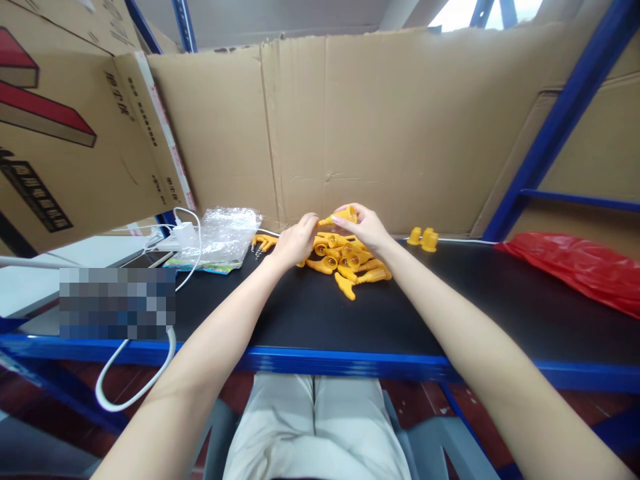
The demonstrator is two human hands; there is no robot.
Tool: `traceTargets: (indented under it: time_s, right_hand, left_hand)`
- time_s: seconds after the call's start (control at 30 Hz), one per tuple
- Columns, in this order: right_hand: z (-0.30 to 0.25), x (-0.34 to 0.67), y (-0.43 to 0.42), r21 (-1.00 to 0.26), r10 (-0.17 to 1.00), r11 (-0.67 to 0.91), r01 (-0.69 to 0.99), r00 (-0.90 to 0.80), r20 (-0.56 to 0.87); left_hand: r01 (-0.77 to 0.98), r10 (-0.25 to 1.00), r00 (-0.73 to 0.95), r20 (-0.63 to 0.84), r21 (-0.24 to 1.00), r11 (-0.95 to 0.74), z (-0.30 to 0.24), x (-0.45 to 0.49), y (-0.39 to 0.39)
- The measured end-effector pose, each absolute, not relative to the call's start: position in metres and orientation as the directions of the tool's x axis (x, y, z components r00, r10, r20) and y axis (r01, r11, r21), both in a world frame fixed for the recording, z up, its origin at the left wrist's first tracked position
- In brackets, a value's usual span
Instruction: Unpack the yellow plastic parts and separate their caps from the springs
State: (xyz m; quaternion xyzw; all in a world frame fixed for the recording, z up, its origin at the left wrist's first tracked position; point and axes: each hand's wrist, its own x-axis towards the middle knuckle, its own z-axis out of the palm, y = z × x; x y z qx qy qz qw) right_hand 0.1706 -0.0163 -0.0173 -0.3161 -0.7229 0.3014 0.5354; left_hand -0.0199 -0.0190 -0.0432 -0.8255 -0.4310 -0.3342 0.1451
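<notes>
Above a pile of orange-yellow plastic parts [350,257], both my hands are on one orange-yellow plastic part with a flared, cup-shaped end [345,215]. My left hand [296,239] pinches its narrow end, and the fingertips there are partly hidden. The fingers of my right hand [369,230] close around the wide cup end, which points right. Several similar parts in the pile show hollow cups and curved ends. Just left of my left hand lie more yellow pieces [265,241] with small metal coils or screws [259,253] beside them.
Small yellow caps [428,240] stand at the back right, near a red plastic bag [575,263]. Clear plastic wrap [225,230], a white charger [184,235] and cables lie at the left. Cardboard [400,133] walls the back of the black tabletop [480,300].
</notes>
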Motion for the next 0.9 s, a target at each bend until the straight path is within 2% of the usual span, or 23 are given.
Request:
traceTargets:
  time_s: [0.07,0.17,0.23,0.33,0.5,0.77,0.9]
  right_hand:
    - [-0.020,0.175,-0.013,-0.644,0.728,0.684,0.343,-0.271,0.630]
    - [-0.025,0.179,-0.012,-0.280,0.651,0.703,0.654,-0.432,0.624]
    - [-0.029,0.180,-0.012,-0.083,0.635,0.682,0.726,-0.532,0.561]
    - [-0.032,0.180,-0.012,0.056,0.644,0.656,0.752,-0.597,0.477]
    - [-0.032,0.180,-0.013,0.155,0.656,0.605,0.781,-0.599,0.459]
    - [-0.032,0.177,-0.018,0.104,0.706,0.606,0.789,-0.593,0.388]
    - [-0.027,0.177,-0.020,0.145,0.699,0.574,0.806,-0.575,0.425]
  left_hand:
    - [0.854,0.642,0.358,0.678,0.040,-0.518,-0.042,-0.021,-0.021]
    - [0.877,0.677,0.369,0.637,0.003,-0.481,-0.040,-0.024,-0.022]
    - [0.870,0.712,0.416,0.565,-0.019,-0.493,-0.041,-0.027,-0.020]
    - [0.851,0.735,0.476,0.484,-0.041,-0.524,-0.044,-0.031,-0.015]
    - [0.841,0.701,0.496,0.513,-0.080,-0.536,-0.046,-0.032,-0.013]
    - [0.836,0.676,0.495,0.546,-0.088,-0.541,-0.040,-0.026,-0.020]
    - [0.843,0.672,0.482,0.563,-0.090,-0.530,-0.040,-0.023,-0.021]
